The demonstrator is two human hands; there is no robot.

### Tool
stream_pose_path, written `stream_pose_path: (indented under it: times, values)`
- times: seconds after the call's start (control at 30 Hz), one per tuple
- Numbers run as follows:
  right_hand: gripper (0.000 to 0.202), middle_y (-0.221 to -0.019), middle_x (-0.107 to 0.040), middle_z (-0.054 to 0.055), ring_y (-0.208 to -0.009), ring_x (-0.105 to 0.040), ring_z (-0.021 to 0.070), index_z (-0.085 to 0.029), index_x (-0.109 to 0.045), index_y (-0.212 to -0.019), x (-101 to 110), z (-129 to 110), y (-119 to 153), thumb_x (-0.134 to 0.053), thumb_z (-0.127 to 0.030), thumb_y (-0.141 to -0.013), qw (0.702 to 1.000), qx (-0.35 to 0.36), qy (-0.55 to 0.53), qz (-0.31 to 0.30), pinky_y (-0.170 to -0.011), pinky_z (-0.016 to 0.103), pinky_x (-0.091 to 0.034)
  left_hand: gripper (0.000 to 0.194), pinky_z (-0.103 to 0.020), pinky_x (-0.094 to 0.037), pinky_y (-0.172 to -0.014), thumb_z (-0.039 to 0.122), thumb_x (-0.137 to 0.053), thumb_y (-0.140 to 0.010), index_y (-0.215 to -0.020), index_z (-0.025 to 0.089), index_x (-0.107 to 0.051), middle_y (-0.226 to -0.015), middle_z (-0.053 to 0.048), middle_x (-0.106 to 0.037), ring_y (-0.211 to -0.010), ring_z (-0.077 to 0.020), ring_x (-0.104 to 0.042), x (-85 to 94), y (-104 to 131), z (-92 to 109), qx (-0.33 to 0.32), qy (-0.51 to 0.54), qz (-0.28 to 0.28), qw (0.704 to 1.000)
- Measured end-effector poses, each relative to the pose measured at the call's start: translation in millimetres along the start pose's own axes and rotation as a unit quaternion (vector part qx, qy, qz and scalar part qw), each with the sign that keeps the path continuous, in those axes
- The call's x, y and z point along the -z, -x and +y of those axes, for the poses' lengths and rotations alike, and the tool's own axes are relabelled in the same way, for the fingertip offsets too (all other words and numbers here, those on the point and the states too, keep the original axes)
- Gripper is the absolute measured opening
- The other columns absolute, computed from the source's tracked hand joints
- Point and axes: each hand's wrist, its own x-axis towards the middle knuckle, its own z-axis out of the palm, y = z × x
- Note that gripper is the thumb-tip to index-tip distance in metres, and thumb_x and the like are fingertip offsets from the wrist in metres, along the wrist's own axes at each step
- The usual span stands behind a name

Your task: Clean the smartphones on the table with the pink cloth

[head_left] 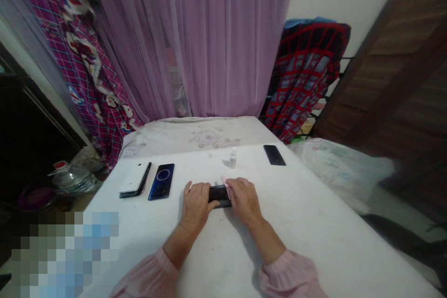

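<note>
Black and glossy, the phone [219, 195] lies flat on the white counter [307, 223], both ends hidden under the hands. The left hand [195, 205] grips its left end; the right hand [244, 198] grips its right end, pinching something small and pink, too blurred to identify. A small bottle [233, 157] stands just beyond the phone.

Soft, dim indoor light falls evenly on the white cloth-covered counter [300, 214], with faint shadows beneath the forearms. Left of the counter the room sinks into darkness; a pixelated patch sits there. Edges bow and blur.
</note>
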Motion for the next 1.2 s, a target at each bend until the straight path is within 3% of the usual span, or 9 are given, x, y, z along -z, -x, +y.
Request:
stream_pose_path:
  times: [0.1,0.2,0.4,0.57,0.87,1.2]
  values:
    - [0.023,-0.097,-0.07,0.005,-0.093,-0.055,0.0219,-0.023,-0.065,-0.112,9,-1,2,-0.051,-0.019,-0.093,0.998,0.045,0.029,-0.016,-0.081,0.036,-0.037,0.028,-0.052,-0.033,-0.105,0.027,-0.069,-0.085,-0.108,0.019,-0.055,-0.097,-0.007,-0.069,-0.092,-0.0255,-0.065,3.6,12,-2,-0.015,0.032,0.048,0.998]
    - [0.022,-0.098,-0.07,0.004,-0.093,-0.054,0.0209,-0.023,-0.065,-0.111,17,-4,6,-0.054,-0.019,-0.093,0.997,0.065,0.036,-0.014,-0.082,0.035,-0.035,0.019,-0.053,-0.027,-0.109,0.022,-0.056,-0.092,-0.111,0.02,-0.058,-0.098,-0.005,-0.072,-0.091,-0.023,-0.066,14.3,24,-16,-0.026,0.059,0.084,0.994]
    - [0.02,-0.1,-0.071,0.003,-0.095,-0.054,0.0193,-0.023,-0.065,-0.11,19,-11,9,-0.054,-0.02,-0.094,0.997,0.065,0.042,-0.005,-0.085,0.034,-0.032,0.02,-0.049,-0.026,-0.112,0.024,-0.047,-0.098,-0.11,0.021,-0.063,-0.092,-0.002,-0.075,-0.082,-0.0178,-0.07,27.1,40,-46,-0.041,0.085,0.131,0.987]
    - [0.015,-0.096,-0.071,0.002,-0.095,-0.054,0.0191,-0.024,-0.066,-0.104,11,-28,4,-0.056,-0.022,-0.093,0.995,0.085,0.055,-0.007,-0.088,0.036,-0.029,0.017,-0.05,-0.026,-0.113,0.023,-0.051,-0.097,-0.103,0.021,-0.066,-0.09,-0.002,-0.076,-0.085,-0.0199,-0.071,24.8,42,-44,-0.039,0.086,0.164,0.982]
    - [0.013,-0.093,-0.07,0.003,-0.093,-0.054,0.019,-0.023,-0.065,-0.101,-8,-67,4,-0.056,-0.02,-0.092,0.992,0.108,0.053,-0.03,-0.093,0.04,-0.026,0.013,-0.054,-0.023,-0.113,0.024,-0.054,-0.095,-0.096,0.022,-0.067,-0.087,-0.001,-0.076,-0.095,-0.0236,-0.069,29.6,44,-37,-0.022,0.113,0.162,0.98]
    - [0.018,-0.096,-0.072,0.0,-0.094,-0.055,0.0183,-0.028,-0.066,-0.108,18,-27,14,-0.056,-0.023,-0.093,0.995,0.074,0.063,-0.001,-0.099,0.041,-0.023,0.013,-0.053,-0.025,-0.113,0.024,-0.055,-0.094,-0.095,0.024,-0.068,-0.087,0.0,-0.076,-0.093,-0.022,-0.07,25.2,46,-35,-0.01,0.132,0.149,0.98]
